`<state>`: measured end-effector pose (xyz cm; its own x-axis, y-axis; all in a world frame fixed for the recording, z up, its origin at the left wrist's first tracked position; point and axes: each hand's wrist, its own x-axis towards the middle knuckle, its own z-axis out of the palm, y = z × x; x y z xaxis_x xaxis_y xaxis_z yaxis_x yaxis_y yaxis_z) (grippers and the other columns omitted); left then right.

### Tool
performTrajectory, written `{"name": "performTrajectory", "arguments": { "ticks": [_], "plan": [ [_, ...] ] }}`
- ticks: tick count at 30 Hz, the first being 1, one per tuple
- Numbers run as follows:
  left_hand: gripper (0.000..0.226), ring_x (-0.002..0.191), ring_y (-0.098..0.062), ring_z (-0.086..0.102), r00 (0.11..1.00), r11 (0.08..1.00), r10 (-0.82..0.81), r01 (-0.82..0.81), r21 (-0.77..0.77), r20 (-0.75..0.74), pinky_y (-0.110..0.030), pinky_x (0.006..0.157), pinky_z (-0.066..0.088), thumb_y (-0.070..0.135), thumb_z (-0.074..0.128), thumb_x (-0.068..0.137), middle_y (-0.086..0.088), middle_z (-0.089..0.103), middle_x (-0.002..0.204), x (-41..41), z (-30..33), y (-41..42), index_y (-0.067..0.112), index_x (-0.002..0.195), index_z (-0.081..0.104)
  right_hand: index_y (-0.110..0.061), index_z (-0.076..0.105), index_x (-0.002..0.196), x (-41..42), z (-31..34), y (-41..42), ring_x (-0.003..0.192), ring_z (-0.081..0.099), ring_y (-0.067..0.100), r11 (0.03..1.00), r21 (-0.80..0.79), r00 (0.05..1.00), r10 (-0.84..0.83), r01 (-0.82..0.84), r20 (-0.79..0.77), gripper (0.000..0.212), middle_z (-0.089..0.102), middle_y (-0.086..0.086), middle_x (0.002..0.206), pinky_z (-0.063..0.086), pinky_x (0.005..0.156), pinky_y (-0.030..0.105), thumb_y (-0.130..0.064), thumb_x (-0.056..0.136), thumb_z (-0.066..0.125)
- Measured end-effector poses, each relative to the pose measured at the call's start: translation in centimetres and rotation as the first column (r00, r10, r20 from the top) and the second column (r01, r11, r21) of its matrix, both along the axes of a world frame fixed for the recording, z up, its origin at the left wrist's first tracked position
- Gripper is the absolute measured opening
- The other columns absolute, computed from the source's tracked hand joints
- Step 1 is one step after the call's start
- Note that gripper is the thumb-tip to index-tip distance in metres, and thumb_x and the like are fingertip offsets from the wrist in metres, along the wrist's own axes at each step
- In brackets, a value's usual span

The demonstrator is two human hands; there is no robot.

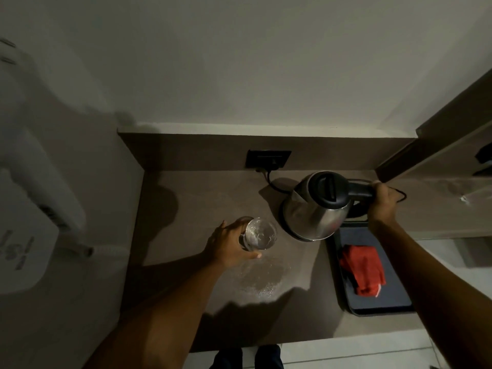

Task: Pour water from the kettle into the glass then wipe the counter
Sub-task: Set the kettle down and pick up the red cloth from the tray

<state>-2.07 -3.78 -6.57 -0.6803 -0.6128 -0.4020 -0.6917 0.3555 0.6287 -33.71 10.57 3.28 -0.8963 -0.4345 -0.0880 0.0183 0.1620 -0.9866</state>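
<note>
The brown counter (pixel 202 198) is carrying a dark tray (pixel 383 302) at its right. Left of the tray a glass (pixel 259 234) is standing on the counter, with a wet patch (pixel 262 278) lying just in front of the glass.

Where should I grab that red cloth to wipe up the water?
Pinch the red cloth from above, at its bunched-up middle. It lies folded flat on the dark tray, so there's no edge to slide fingers under. The right hand, closest, holds the kettle.
</note>
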Motion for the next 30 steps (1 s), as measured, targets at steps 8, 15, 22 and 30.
{"name": "performTrajectory", "arguments": {
  "ticks": [8,15,22,30],
  "plan": [
    [0.105,0.148,-0.036,0.024,0.998,0.998,0.063,-0.063,0.009,0.024,-0.061,0.110,0.031,0.081,0.069,0.042,0.002,0.050,0.147,-0.2,-0.8,0.4,0.052,0.136,0.031,-0.028,0.063,0.064,-2.8,-1.9,-0.8,0.054,0.060,-0.006,0.997,0.070,0.995,0.032,-0.039,0.092,0.030,0.064,-0.018,0.054,0.050,0.059,0.015,-0.046,0.080,0.046],
    [0.107,0.143,-0.036,0.033,0.996,0.996,0.088,-0.088,-0.009,0.029,-0.059,0.108,0.038,0.085,0.068,0.037,0.001,0.057,0.141,-0.4,-1.1,0.5,0.052,0.131,0.031,-0.032,0.065,0.062,-3.5,-2.6,-0.6,0.066,0.059,-0.002,0.988,0.136,0.993,0.064,-0.077,0.099,0.042,0.062,-0.013,0.067,0.044,0.075,0.028,-0.049,0.088,0.038],
    [0.105,0.137,-0.035,0.042,0.998,0.998,0.060,-0.060,-0.004,-0.002,-0.056,0.104,0.044,0.082,0.072,0.040,0.006,0.063,0.132,-0.3,-0.6,0.3,0.051,0.134,0.037,-0.004,0.056,0.123,-1.4,-2.1,2.4,0.097,0.060,0.012,0.950,0.300,0.968,0.147,-0.082,-0.202,0.065,0.061,0.010,0.112,0.052,0.093,0.039,-0.058,0.102,0.027],
    [0.106,0.140,-0.034,0.039,0.999,0.999,0.035,-0.035,0.022,-0.011,-0.058,0.111,0.037,0.081,0.071,0.043,0.006,0.060,0.137,-0.2,-0.2,0.3,0.049,0.138,0.037,-0.028,0.029,0.156,6.3,-8.6,13.5,0.151,0.025,0.036,0.522,0.853,0.858,0.444,-0.014,-0.258,0.076,0.023,0.007,0.168,0.022,0.117,0.065,-0.063,0.090,0.037]
  ]
}}
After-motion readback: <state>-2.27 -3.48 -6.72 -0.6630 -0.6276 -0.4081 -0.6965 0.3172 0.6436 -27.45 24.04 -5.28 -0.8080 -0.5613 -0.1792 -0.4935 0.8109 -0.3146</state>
